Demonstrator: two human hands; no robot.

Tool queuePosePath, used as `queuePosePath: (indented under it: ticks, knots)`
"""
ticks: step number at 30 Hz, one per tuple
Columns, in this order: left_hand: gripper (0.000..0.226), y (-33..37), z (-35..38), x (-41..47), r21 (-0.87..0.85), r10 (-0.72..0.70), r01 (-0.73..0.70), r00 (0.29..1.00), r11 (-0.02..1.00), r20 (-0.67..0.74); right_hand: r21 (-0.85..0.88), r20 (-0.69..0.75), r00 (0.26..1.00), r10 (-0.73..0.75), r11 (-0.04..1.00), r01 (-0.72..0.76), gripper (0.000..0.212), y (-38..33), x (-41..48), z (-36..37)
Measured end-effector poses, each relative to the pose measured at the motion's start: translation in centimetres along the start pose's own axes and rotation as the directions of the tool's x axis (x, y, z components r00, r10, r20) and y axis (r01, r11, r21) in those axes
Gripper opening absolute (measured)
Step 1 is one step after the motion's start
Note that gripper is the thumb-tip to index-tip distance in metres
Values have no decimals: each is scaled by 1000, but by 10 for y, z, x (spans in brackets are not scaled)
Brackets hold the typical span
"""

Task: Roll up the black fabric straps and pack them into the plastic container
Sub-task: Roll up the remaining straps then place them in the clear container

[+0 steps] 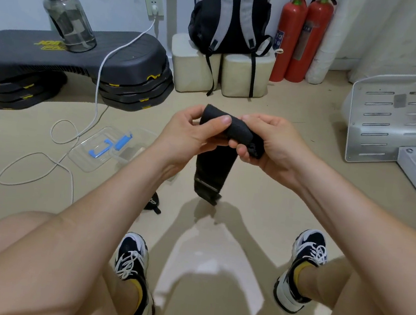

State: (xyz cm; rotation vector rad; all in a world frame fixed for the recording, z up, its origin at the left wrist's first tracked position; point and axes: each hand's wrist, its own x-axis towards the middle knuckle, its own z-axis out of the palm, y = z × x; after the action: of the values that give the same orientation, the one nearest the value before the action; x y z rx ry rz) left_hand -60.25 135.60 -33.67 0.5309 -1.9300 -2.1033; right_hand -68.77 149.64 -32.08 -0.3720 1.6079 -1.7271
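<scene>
A black fabric strap (pixel 215 166) is held up in front of me, its top part wound into a roll and its loose end hanging down toward the floor. My left hand (pixel 191 134) pinches the top of the roll with the thumb across the fabric. My right hand (pixel 268 143) grips the rolled part from the right, fingers curled under it. A second black strap (pixel 152 203) lies on the floor, partly hidden behind my left forearm. The clear plastic container (pixel 93 154) sits on the floor to the left, its blue-clipped lid (pixel 111 143) lying beside it.
A white cable (pixel 53 165) loops across the floor by the container. Black aerobic steps (pixel 123 70) with a water jug (pixel 67 17) stand at back left. A backpack (pixel 230 17) on white blocks and red fire extinguishers (pixel 301 38) line the wall. A metal panel (pixel 392 118) is at right.
</scene>
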Motion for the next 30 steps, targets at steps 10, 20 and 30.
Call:
queuePosePath:
  ticks: [10,20,30]
  knots:
    - [29,7,-12,0,-2,27,-27,983,1000,179,59,6,999,46,997,-46,17,-3,1,0]
    - [28,0,5,-1,-13,37,-37,999,999,-35,-170,10,994,-106,980,107,23,5,4,-6]
    - [15,0,18,0,-19,-85,83,989,996,-125,-154,-114,975,-188,973,170,16,4,9,2]
